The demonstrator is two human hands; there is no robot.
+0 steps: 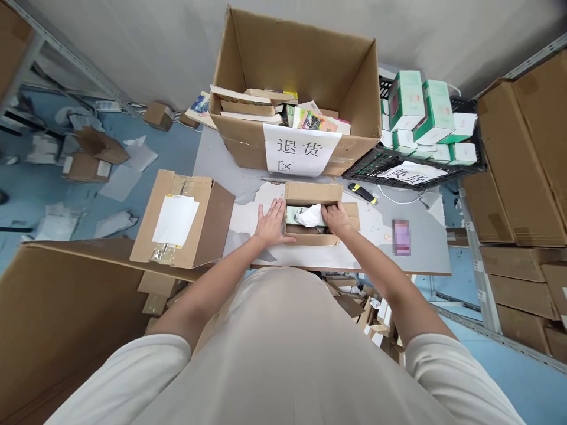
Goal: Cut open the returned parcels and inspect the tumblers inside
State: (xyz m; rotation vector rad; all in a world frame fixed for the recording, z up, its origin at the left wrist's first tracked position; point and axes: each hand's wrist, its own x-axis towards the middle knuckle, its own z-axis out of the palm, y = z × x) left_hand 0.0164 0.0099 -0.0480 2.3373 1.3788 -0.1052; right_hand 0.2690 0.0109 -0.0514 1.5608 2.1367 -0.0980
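A small open cardboard box lies on the table in front of me, its flaps folded outward. Inside it are a pale green box and a crumpled piece of white paper on top. My left hand rests against the box's left end, fingers spread and thumb stretched along the near side. At the right end, my right hand reaches in with bent fingers closed at the paper's edge; its fingertips are partly hidden. A black and yellow box cutter lies beyond my right hand.
Behind stands a large carton of books with a paper sign. To its right, a black crate holds several green-white boxes. A taped carton stands left. A blurred pink item lies right. Stacked cartons flank the table.
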